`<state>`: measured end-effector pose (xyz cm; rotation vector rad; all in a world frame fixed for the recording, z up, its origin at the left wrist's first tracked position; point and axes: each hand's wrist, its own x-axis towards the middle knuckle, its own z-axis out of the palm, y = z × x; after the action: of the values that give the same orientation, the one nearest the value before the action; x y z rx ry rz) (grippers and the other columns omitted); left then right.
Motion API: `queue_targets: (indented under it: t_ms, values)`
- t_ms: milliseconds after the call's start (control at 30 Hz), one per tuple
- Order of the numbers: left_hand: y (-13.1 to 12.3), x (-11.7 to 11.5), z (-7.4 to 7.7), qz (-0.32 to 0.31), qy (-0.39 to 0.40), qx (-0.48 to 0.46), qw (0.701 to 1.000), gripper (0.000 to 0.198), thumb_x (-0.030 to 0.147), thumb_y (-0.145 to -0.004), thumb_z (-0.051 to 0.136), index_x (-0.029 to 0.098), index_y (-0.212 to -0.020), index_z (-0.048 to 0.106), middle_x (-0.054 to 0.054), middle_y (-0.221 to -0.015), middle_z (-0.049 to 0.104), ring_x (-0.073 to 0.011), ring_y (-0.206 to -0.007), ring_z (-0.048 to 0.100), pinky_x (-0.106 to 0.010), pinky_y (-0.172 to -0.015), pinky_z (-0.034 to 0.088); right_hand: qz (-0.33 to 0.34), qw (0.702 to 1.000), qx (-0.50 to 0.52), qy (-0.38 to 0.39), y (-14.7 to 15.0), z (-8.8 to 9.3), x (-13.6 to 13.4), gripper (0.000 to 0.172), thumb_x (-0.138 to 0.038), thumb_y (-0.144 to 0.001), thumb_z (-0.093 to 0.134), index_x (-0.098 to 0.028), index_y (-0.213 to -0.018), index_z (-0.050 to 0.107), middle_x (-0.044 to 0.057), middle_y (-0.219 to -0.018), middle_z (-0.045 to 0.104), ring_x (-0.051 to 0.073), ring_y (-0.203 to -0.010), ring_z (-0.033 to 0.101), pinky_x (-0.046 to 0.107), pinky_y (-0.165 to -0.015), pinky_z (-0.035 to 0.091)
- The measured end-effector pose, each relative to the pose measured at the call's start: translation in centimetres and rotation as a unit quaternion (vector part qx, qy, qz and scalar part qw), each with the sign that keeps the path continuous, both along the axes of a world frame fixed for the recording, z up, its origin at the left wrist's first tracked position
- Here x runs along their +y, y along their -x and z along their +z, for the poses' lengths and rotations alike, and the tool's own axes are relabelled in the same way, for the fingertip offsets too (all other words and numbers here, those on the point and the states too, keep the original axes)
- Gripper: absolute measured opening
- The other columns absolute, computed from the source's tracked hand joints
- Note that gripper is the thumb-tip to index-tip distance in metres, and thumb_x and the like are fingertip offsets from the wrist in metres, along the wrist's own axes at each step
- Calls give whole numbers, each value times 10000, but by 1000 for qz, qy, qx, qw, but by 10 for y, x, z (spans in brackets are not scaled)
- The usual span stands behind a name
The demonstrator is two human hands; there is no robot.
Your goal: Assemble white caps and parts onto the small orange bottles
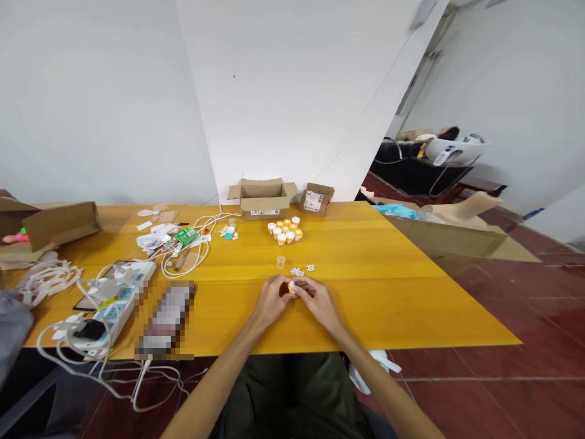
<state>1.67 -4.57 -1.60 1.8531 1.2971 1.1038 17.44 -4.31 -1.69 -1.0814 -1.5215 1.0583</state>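
Near the table's front edge, my left hand (271, 300) and my right hand (319, 300) meet around a small white-and-orange jar (291, 286). The fingers of both are closed on it and cover much of its body. Just beyond them stands a small clear cup (280, 262). To its right lie several small white pieces with dark holes (297, 272), one a little apart from the others. Farther back, several white-topped orange jars (289, 236) stand grouped together.
An open cardboard box (262, 207) and a smaller carton (316, 200) stand by the wall. On the left are a power strip (119, 308) with tangled white cables, a blurred phone (167, 320), loose packaging and a green packet (186, 237). Another carton (64, 228) sits far left.
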Motion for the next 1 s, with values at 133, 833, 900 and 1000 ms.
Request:
queue_targets:
  t_ms: [133, 833, 900, 1000]
  values:
    - [0, 0, -2, -7, -13, 15, 1000, 103, 196, -807, 699, 235, -901, 684, -22, -905, 720, -199, -860, 656, -326, -836, 515, -1, 1000, 6, 7, 2, -1, 1, 283, -501, -791, 677, -224, -844, 705, 49, -820, 758, 233, -777, 726, 369, -726, 619]
    - [-3, 1, 9, 48, -18, 88, 995, 254, 81, -691, 747, 231, -849, 617, -18, -917, 662, -240, -945, 574, -375, -866, 444, -102, 950, -211, -205, -23, -8, 21, 214, -277, -952, 494, -260, -958, 707, 65, -964, 717, 243, -943, 666, 397, -896, 540]
    - [-3, 1, 8, 53, -25, 98, 993, 260, 84, -693, 745, 236, -863, 621, -21, -930, 660, -243, -953, 573, -379, -863, 443, -115, 933, -253, -227, -31, -11, 28, 213, -245, -950, 493, -264, -951, 705, 68, -950, 710, 249, -928, 662, 407, -892, 540]
    - [-3, 1, 6, 54, -39, 113, 991, 256, 93, -703, 734, 242, -879, 624, -25, -949, 652, -245, -962, 566, -385, -865, 442, -109, 916, -299, -246, -37, -13, 35, 218, -209, -945, 495, -256, -979, 705, 78, -960, 701, 254, -925, 657, 406, -873, 545]
